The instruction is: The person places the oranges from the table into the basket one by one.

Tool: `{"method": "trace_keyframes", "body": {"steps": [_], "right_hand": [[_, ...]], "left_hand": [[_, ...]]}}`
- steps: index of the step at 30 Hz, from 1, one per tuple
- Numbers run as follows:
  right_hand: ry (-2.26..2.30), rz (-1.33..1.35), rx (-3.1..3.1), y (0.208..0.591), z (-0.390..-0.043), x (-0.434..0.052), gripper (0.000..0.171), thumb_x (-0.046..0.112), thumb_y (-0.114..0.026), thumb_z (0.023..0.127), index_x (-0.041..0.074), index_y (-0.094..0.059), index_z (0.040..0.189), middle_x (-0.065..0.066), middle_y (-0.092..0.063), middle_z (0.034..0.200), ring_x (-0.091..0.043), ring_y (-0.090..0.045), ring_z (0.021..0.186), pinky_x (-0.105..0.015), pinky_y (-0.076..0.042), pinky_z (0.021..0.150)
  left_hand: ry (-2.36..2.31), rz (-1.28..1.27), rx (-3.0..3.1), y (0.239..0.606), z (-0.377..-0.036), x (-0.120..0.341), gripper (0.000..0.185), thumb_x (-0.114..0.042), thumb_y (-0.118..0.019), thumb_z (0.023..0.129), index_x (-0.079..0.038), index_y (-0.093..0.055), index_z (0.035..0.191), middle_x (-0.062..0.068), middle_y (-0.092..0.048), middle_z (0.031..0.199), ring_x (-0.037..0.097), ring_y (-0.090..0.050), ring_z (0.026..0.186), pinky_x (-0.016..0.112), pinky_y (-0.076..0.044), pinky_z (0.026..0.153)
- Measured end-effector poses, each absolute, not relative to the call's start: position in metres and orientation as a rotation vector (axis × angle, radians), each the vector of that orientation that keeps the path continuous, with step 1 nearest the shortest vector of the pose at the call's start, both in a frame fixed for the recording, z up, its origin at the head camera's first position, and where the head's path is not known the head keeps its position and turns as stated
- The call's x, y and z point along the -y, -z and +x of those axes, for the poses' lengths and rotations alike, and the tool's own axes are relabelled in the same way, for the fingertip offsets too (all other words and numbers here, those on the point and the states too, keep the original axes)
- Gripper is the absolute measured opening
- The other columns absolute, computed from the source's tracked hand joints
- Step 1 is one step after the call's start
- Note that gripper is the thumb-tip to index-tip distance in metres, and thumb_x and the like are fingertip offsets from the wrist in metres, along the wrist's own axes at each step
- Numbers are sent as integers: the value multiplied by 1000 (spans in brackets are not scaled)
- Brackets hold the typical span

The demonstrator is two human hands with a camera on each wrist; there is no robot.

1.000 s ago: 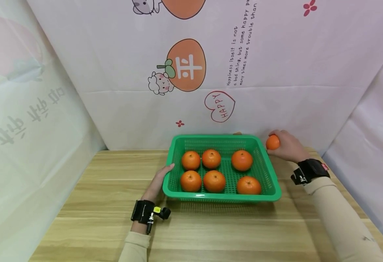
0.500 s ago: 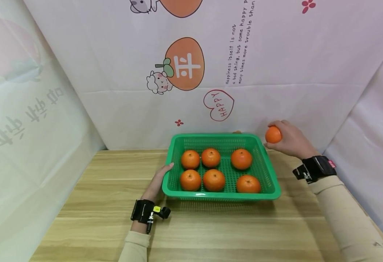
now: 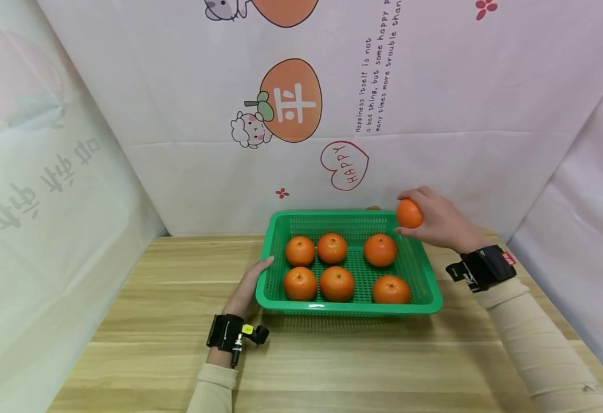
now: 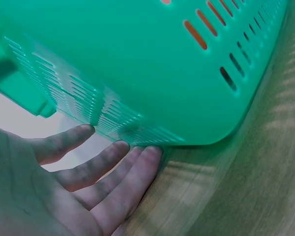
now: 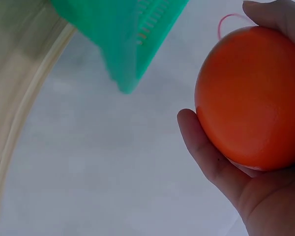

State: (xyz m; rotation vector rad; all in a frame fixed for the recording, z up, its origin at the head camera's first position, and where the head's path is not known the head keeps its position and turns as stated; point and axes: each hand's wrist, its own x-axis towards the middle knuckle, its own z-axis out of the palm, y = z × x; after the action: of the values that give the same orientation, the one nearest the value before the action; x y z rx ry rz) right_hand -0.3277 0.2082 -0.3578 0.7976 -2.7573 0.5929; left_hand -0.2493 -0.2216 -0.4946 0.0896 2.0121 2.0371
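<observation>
Orange (image 3: 409, 213): 1, gripped in the curled fingers of the right hand (image 3: 438, 221), above the far right corner of the green basket (image 3: 430, 298). Basket holds 6 more oranges (image 3: 337, 283). Left hand (image 3: 247, 287): fingers straight, touching the basket's left wall.

Wooden table (image 3: 177, 344) (cartoon-printed backdrop (image 3: 291, 103))

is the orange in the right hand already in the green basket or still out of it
Out. The right hand grips the orange in the air above the green basket's far right corner; six other oranges lie inside.
</observation>
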Motion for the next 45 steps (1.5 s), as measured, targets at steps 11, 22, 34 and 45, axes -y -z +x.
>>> {"method": "trace_keyframes", "body": {"steps": [11,22,34,45], "right_hand": [[-642,918,2793,355,-321,-176,63,29,-88,84,12,-60,138,-14,-60,129,-30,-66,100,-44,-62,77],[-643,1030,2806,365,-318,-148,68,28,-91,81,11,-59,138,-12,-59,130,-27,-65,95,-38,-61,74],[-511,1106,2902,382,-315,-126,73,36,-92,79,15,-60,142,-13,-59,136,-22,-65,92,-37,-59,76],[-408,1205,3054,398,-319,-114,81,37,-93,78,14,-56,147,-14,-56,145,-31,-63,117,-52,-57,99]], "left_hand": [[-2038,100,-2012,496,-250,222,74,-63,-43,105,-22,-31,166,7,-42,167,29,-45,152,51,-38,125],[-2048,83,-1997,494,-250,221,74,-64,-46,103,-23,-33,165,6,-44,166,29,-45,152,54,-36,126],[-2045,79,-1989,495,-250,221,77,-65,-45,103,-24,-30,166,6,-42,168,28,-44,153,53,-36,126],[-2062,85,-1962,493,-249,222,77,-64,-45,104,-24,-29,167,5,-39,170,28,-41,155,55,-34,127]]}}
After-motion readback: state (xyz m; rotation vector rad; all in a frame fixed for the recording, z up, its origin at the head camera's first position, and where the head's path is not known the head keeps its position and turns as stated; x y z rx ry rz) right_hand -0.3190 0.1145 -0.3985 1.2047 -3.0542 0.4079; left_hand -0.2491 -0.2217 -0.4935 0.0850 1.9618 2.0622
